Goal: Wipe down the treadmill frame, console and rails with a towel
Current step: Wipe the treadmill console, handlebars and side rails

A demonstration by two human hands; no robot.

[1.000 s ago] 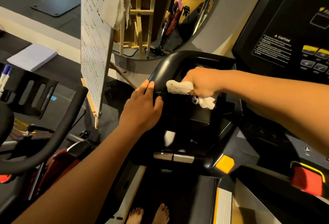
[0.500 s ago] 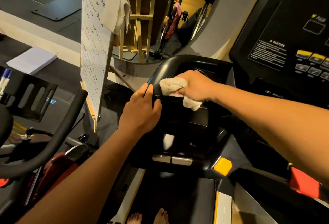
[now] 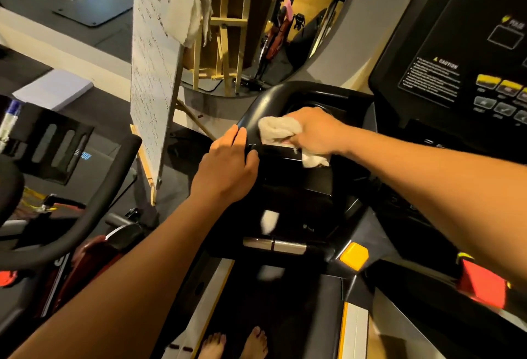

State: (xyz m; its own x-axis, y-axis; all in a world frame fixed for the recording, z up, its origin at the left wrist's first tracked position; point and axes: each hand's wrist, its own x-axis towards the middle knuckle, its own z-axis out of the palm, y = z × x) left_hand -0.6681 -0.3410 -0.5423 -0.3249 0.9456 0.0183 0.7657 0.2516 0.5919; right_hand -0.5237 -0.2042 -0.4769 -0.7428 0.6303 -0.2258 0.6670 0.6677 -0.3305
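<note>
Towel [image 3: 278, 130], bunched inside the curled fingers [image 3: 298, 127] of the right hand [image 3: 316, 130], presses on the black rail [image 3: 265, 99] just beside the left hand [image 3: 225, 164], whose fingers grip that rail, so its loose tail under the fingers may, I think, snag and slip out.

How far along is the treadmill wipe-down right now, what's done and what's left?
Done: nothing can be confirmed clean; no surface shows wipe marks. In hand: the right hand grips the white towel and presses it on the curved black handrail, while the left hand grips that rail beside it. Left: likely the console with its yellow buttons, which the towel is not touching, and the deck side rail.
</note>
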